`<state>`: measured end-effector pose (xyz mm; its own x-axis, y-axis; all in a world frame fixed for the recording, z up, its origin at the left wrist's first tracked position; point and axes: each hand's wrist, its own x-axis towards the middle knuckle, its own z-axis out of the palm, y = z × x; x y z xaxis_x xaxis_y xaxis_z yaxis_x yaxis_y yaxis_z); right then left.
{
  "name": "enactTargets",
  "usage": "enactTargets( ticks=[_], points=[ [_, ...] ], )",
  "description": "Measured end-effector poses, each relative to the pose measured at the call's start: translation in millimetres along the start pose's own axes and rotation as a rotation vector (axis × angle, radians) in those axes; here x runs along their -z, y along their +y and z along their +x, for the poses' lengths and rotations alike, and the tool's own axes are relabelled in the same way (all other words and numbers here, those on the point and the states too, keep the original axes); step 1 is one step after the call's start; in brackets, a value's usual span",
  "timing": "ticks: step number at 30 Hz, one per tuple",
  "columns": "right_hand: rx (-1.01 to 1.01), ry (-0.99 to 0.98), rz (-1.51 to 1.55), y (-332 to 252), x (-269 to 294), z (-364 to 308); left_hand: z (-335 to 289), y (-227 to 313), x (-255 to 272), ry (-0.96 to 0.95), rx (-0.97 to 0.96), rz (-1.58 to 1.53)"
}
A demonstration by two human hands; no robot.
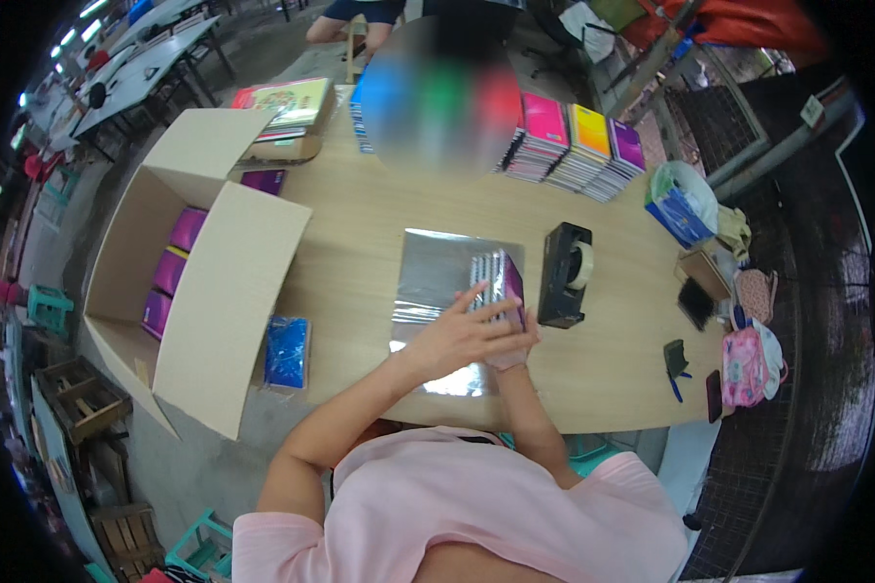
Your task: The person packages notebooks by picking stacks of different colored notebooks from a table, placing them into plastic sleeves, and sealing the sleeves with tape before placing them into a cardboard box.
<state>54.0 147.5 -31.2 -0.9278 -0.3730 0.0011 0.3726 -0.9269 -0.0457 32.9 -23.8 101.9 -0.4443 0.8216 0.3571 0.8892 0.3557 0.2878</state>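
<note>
A small stack of spiral notebooks (496, 270) with a purple cover stands tilted between my hands, its wire-bound edges turned to the left. My left hand (464, 335) reaches across its near side, fingers laid against the notebooks. Partly hidden behind those fingers, my right hand (512, 356) grips the stack from its lower right. Under the notebooks and hands lies a shiny clear plastic bag (428, 267), flat on the table. A black tape dispenser (558, 291) with a roll of tape stands just right of the bag.
An open cardboard box (233, 301) with purple notebooks is at left, beside a blue plastic-wrapped pack (287, 352). Stacks of pink, yellow and purple notebooks (578, 155) stand at the far side. A snipper-like blue-handled tool (674, 384), phone (714, 395) and pink pouch (744, 364) lie right.
</note>
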Motion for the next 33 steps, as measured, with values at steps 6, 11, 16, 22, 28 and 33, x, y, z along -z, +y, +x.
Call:
enactTargets(
  ticks=[6, 11, 16, 22, 28, 33],
  points=[
    [0.299, 0.038, -0.767, 46, -94, 45, -70, 46, 86, 0.2, 0.201, 0.03],
    [0.267, -0.274, -0.619, 93, -183, 123, -227, 58, 185, 0.849, 0.338, -0.073],
    [0.193, -0.615, -1.866, 310, -330, 252, -365, 66, 212, 1.655, 0.617, 0.201],
    [-1.276, -0.331, -2.091, 439, -278, 341, -456, 86, 213, 1.774, 0.918, 0.275],
    [-1.559, 0.067, -1.862, 425, -152, 371, -528, 115, 206, 1.873, 1.166, 0.359],
    [-1.373, -0.163, -2.231, 449, -115, 355, -523, 109, 206, 1.975, 1.214, 0.235]
  ],
)
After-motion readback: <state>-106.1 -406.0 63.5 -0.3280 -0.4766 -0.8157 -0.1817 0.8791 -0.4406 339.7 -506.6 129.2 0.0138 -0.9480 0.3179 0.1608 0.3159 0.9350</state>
